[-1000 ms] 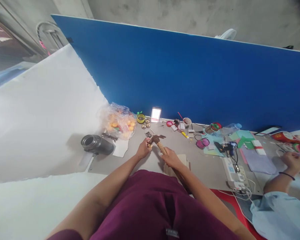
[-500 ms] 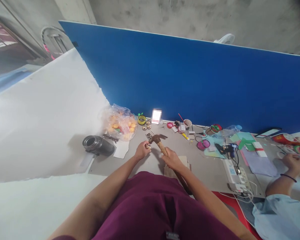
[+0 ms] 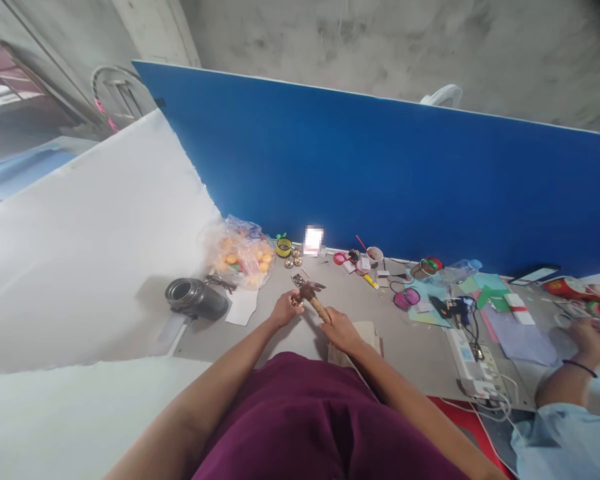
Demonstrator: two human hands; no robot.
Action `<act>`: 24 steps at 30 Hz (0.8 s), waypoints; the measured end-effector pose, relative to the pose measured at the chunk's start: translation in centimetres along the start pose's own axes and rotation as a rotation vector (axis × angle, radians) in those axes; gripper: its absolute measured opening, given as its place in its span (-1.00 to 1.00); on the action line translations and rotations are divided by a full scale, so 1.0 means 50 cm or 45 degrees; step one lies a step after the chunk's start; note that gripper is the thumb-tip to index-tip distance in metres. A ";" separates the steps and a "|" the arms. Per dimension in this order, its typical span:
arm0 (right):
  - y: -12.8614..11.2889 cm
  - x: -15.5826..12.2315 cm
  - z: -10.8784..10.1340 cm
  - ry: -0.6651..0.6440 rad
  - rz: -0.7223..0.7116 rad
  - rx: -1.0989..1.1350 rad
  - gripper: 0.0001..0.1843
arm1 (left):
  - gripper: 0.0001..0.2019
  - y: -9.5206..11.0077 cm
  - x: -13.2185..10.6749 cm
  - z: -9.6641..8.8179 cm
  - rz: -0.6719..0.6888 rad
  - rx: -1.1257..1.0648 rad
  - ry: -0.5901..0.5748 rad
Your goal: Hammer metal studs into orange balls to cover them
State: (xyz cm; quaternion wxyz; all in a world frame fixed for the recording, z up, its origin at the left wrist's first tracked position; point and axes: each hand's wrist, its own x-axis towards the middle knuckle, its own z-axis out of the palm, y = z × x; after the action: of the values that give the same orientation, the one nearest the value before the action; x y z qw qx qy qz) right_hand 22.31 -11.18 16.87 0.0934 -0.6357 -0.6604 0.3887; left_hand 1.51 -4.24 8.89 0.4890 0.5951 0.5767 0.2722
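My right hand (image 3: 341, 329) is closed round the wooden handle of a claw hammer (image 3: 320, 309). The rusty hammer head sits right beside my left hand (image 3: 283, 311), close to a small shiny gold-brown round piece (image 3: 296, 301) in its fingers. Whether the head touches that piece I cannot tell. Just beyond, a small dark container of shiny bits (image 3: 298, 281) lies on the table. Further back, several similar round metallic pieces (image 3: 297, 261) rest together near a yellow round tin (image 3: 283, 247).
To the left are a dark open flask (image 3: 200, 299), white paper (image 3: 241, 305) and a plastic bag of orange things (image 3: 247, 257). Rightward lie a cup (image 3: 375, 255), a pink round container (image 3: 406, 298) and power strips (image 3: 463, 353). Another person's hand (image 3: 593, 339) is at far right. A blue partition (image 3: 380, 180) stands behind.
The hammer head has come down and slightly left-to-right toward the piece in my left hand, and my right hand has lowered. The whole view has shifted a little.
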 end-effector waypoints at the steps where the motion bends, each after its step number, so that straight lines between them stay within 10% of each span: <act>1: -0.002 -0.001 -0.001 0.028 -0.005 0.022 -0.89 | -0.81 0.002 0.000 -0.001 0.000 0.004 0.006; 17: -0.001 0.002 -0.011 0.037 0.088 0.446 -0.82 | -0.70 0.036 0.015 -0.011 -0.045 -0.147 0.001; 24: 0.071 0.102 -0.032 0.227 0.233 0.758 -0.79 | -0.61 -0.003 0.000 -0.034 -0.277 -0.262 0.066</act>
State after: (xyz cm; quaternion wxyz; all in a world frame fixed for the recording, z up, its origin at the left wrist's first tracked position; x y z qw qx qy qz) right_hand 25.12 -6.31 13.84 0.2974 -0.6687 -0.4472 0.5142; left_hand -0.07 -3.81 9.39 0.5590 0.4687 0.6193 0.2904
